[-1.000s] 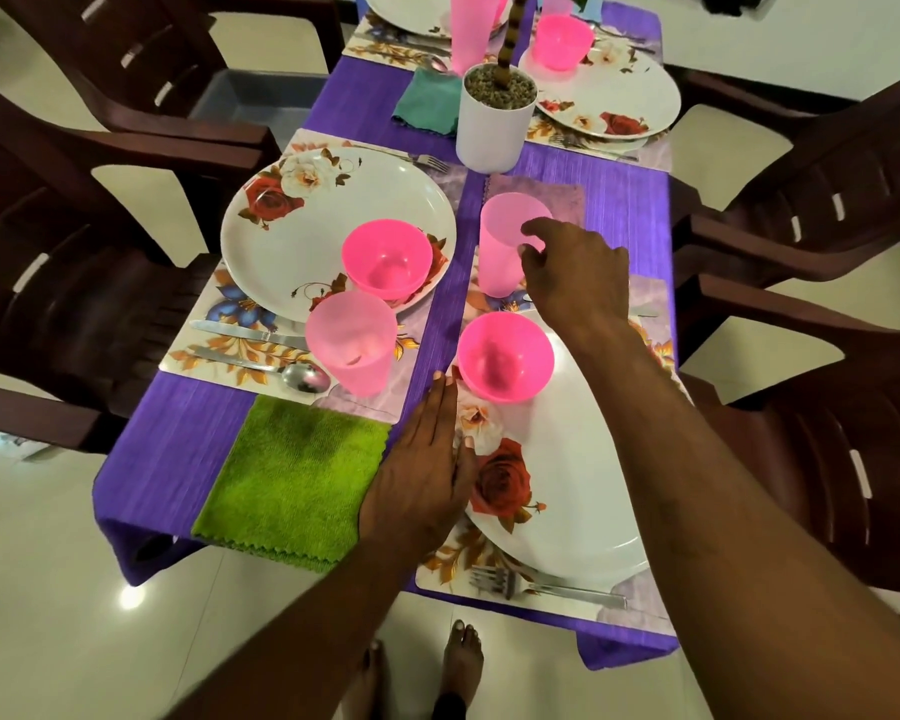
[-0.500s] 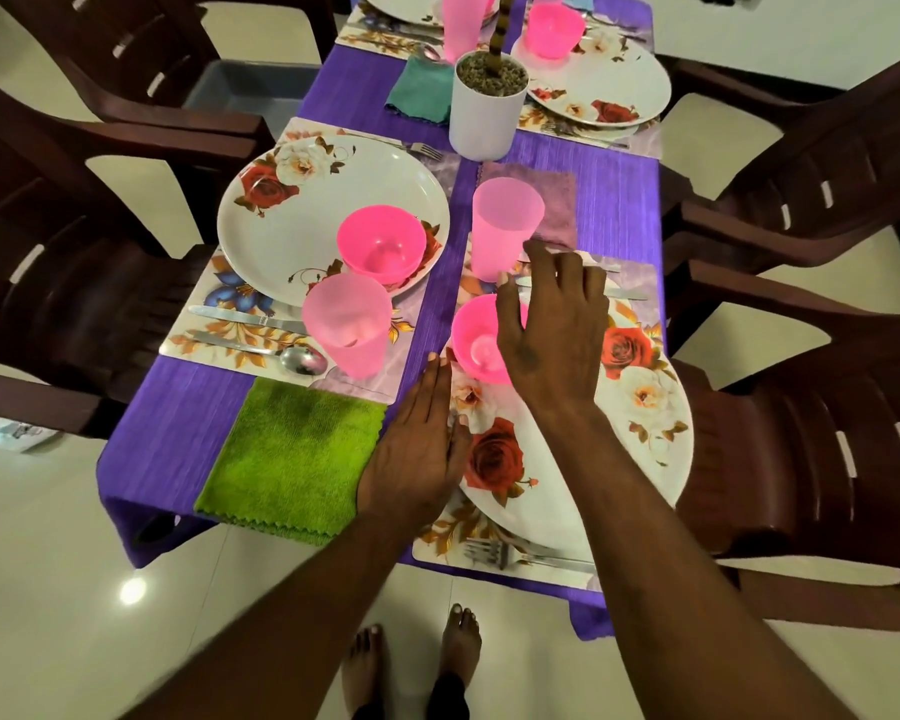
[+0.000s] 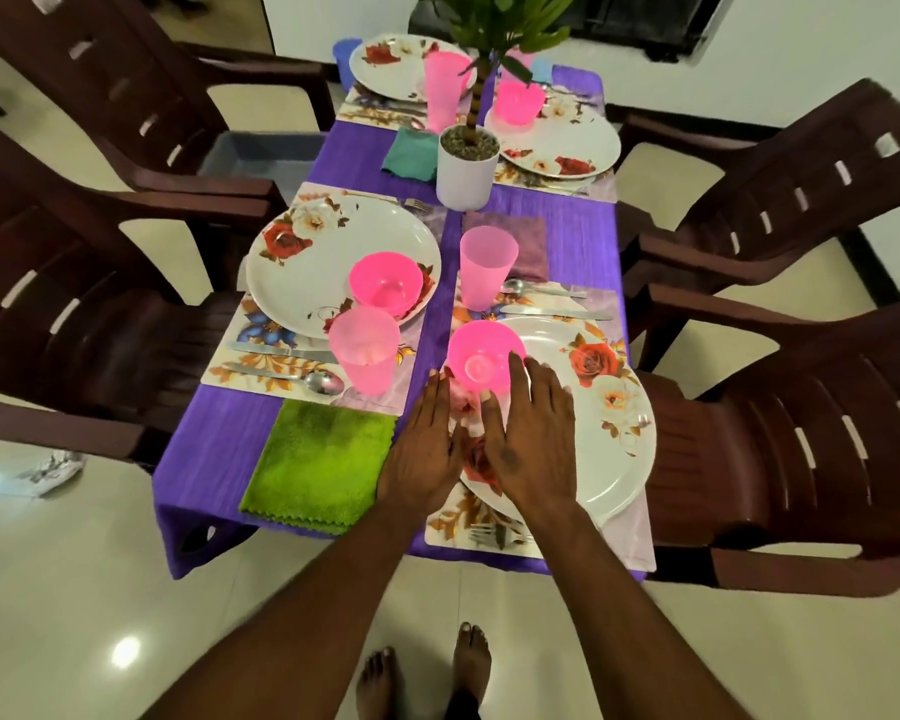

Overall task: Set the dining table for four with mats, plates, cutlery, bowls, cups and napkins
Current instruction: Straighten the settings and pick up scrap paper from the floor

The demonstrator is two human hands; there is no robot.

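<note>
The purple-clothed table (image 3: 219, 439) carries several floral mats with white rose plates. On the near right plate (image 3: 614, 439) sits a pink bowl (image 3: 481, 356). My right hand (image 3: 528, 439) lies flat over this plate just behind the bowl, fingers spread, holding nothing. My left hand (image 3: 427, 449) rests flat at the plate's left edge. A pink cup (image 3: 486, 267) stands beyond the bowl, next to a spoon and knife (image 3: 552, 301). The near left plate (image 3: 323, 257) holds another pink bowl (image 3: 385, 283), with a pink cup (image 3: 366, 350) beside it. A green napkin (image 3: 318, 459) lies near the front edge.
A white potted plant (image 3: 466, 166) stands mid-table, with a teal napkin (image 3: 411, 153) and a purple napkin (image 3: 526, 246) near it. Two more place settings (image 3: 557, 142) lie at the far end. Dark brown chairs (image 3: 801, 407) flank both sides. My bare feet (image 3: 427, 672) stand on the tiled floor.
My right hand let go of the pink cup and drew back over the bowl to lie flat on the near right plate. The left hand barely moved. The view tilted up.
</note>
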